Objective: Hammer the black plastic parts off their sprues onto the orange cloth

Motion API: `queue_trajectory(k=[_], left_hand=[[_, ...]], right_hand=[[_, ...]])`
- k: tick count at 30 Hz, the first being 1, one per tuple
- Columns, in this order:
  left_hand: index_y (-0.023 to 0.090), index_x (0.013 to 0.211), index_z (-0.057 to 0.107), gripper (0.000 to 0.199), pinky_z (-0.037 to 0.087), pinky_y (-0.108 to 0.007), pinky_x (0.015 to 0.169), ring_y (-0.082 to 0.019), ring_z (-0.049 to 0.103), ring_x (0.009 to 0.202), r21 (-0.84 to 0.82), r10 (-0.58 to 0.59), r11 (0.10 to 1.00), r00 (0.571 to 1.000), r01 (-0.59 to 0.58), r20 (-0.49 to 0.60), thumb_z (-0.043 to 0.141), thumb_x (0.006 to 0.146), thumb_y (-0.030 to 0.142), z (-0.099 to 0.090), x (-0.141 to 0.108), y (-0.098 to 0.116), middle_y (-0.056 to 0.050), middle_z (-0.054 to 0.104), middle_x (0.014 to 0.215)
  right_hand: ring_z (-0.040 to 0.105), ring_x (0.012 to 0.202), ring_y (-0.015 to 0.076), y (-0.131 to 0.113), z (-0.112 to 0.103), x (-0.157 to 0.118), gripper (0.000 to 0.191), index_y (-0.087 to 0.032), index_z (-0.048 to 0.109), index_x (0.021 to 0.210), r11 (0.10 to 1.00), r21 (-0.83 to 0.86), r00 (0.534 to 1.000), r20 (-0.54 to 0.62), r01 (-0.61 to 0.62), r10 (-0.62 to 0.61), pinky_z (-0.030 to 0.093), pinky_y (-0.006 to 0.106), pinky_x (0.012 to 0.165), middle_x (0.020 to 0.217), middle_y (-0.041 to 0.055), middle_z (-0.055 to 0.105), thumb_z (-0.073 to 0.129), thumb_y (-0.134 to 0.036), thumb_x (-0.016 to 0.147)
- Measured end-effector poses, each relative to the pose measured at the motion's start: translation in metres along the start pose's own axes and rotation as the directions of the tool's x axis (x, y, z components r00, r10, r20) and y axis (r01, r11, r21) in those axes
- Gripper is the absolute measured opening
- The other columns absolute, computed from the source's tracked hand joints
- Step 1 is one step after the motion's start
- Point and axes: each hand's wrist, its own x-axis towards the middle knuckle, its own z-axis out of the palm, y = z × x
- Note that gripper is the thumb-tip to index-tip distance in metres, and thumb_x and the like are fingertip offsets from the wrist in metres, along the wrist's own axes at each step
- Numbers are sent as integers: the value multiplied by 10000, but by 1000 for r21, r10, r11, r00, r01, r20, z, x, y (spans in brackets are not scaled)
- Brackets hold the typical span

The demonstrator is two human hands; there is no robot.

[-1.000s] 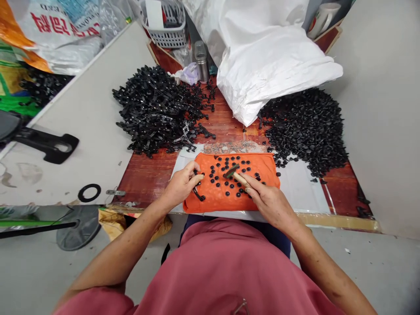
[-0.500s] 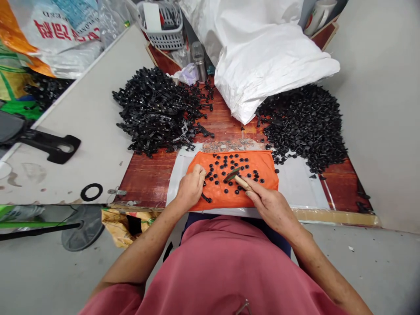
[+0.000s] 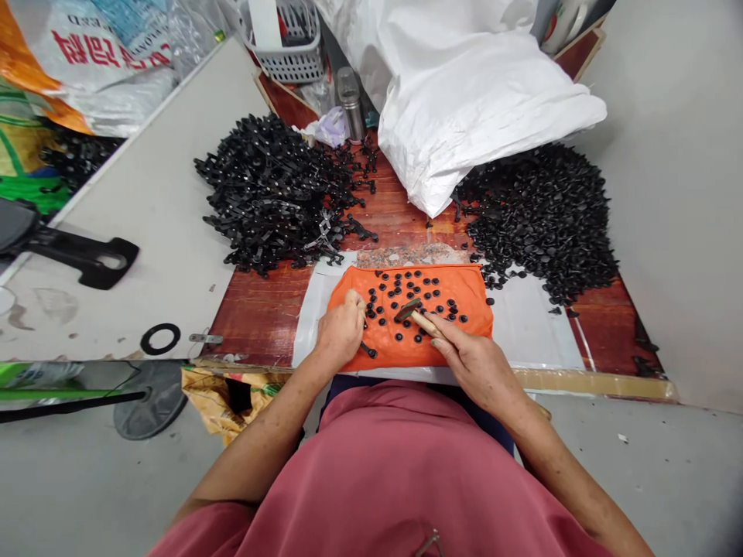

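Left hand [image 3: 341, 331]: is curling its fingers narrowly over a black strip [image 3: 370, 351] at the left part of the cloth; the pinch itself is hiding behind the knuckles.
Black strip: is sticking out beside the hand, its lower knob showing against the cloth.
Right hand [image 3: 479, 363]: is gripping a hammer by its pale wooden handle, fingers wrapping round the end.
Hammer [image 3: 419, 318]: is slanting over the middle of the cloth, its dark head pointing away to the left; whether it is touching anything, I cannot tell.
Orange cloth [image 3: 400, 354]: is lying on a pale sheet [image 3: 522, 333] at the near edge of the table [image 3: 255, 309].
Black buttons [image 3: 398, 337]: are dotting the cloth, many spreading around the hammer head.
Left heap [image 3: 267, 193]: is rising in a tangle of black jointed pieces, beyond the left hand.
Right heap [image 3: 539, 224]: is spreading in small black pieces, some spilling onto the sheet.
White sack [image 3: 481, 100]: is drooping between the heaps, partly covering the right one.
Bottle [image 3: 351, 112]: is standing behind the left heap, near a grey basket [image 3: 290, 66].
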Motion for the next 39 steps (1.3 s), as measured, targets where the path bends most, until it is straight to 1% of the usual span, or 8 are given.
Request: queue_trajectory(k=[5, 11, 15, 18, 22, 28, 33, 39], left_hand=[[219, 1133, 499, 317, 420, -307, 675, -257, 708, 776, 89, -5, 996, 1000, 3, 19, 236, 1068, 384, -1, -1, 0, -62, 710, 822], [211, 1153, 512, 358, 426, -311, 690, -262, 714, 780, 172, -15, 985, 1000, 12, 17, 227, 1072, 412, -8, -2, 7, -78, 727, 814], [217, 1110, 530, 319, 407, -309, 686, -253, 702, 789, 124, 9, 992, 1000, -12, 30, 261, 1065, 381, -11, 1, 7, -73, 719, 825], [230, 1042, 531, 277, 370, -313, 660, -251, 685, 789, 34, 32, 999, 999, -33, 32, 289, 1058, 363, -10, 3, 1, -57, 699, 817], [240, 980, 513, 270, 346, -311, 651, -233, 654, 762, -71, 64, 995, 997, -66, -36, 288, 1061, 364, -8, 5, -9, -28, 663, 779], [243, 983, 512, 252, 342, -308, 643, -226, 651, 751, -44, 60, 997, 997, -62, -40, 305, 1062, 364, -9, 4, -9, -21, 653, 762], [236, 1019, 520, 273, 345, -316, 641, -239, 669, 760, -5, 53, 999, 999, -53, -10, 284, 1071, 363, -5, 4, -4, -38, 681, 777], [234, 1037, 517, 264, 355, -311, 648, -234, 667, 756, -23, 52, 998, 998, -53, -27, 287, 1070, 361, -5, 3, -4, -41, 685, 788]], right_hand=[[767, 1018, 242, -3, 1, 0, 475, -306, 503, 1542, 1000, -20, 1000, -2, 22, -22, 600, 356, 885, 1262, 63, 760, 433, -301, 1072], [757, 799, 217, -19, 2, 17, 500, -285, 484, 1558, 977, -201, 997, 31, 78, -73, 555, 289, 694, 1029, 59, 811, 476, -291, 1058], [721, 691, 181, -26, 5, 28, 492, -320, 497, 1549, 950, -294, 994, 26, 108, -105, 497, 247, 626, 883, 30, 803, 484, -289, 1058], [717, 683, 178, -25, 7, 28, 495, -318, 507, 1542, 954, -281, 994, 21, 105, -103, 488, 248, 625, 890, 31, 803, 504, -272, 1049], [722, 696, 182, -21, 6, 25, 501, -313, 508, 1540, 968, -233, 996, 13, 91, -90, 501, 252, 633, 918, 34, 806, 507, -253, 1043], [752, 833, 211, -18, 5, 22, 501, -283, 506, 1543, 985, -154, 997, 32, 80, -76, 545, 290, 734, 1046, 66, 809, 467, -236, 1046], [728, 759, 201, -16, 8, 22, 506, -285, 516, 1536, 979, -184, 995, 3, 94, -95, 532, 280, 688, 956, 52, 806, 485, -244, 1033], [729, 767, 186, -14, 8, 22, 527, -305, 493, 1549, 983, -154, 995, 19, 95, -93, 534, 273, 710, 1020, 43, 807, 490, -224, 1028]])
